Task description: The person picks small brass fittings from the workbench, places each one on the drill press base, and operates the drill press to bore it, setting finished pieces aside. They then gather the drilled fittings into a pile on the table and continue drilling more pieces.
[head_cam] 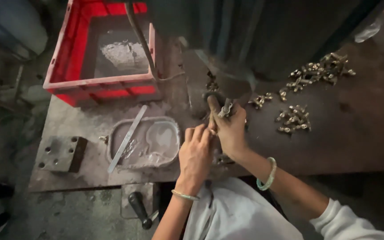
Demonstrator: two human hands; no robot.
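We see a small brass-coloured metal fitting [226,108], pinched upright-ish between thumb and fingers of the right hand [230,130], at the base of the dark machine, near the middle of the workbench. A thin stick-like tool [212,124] sits under it, gripped where both hands meet; the left hand [195,156] closes on its lower end, touching the right hand. Fine shape of the fitting is blurred. Both hands lie toward the front edge of the bench, left of the loose brass pieces.
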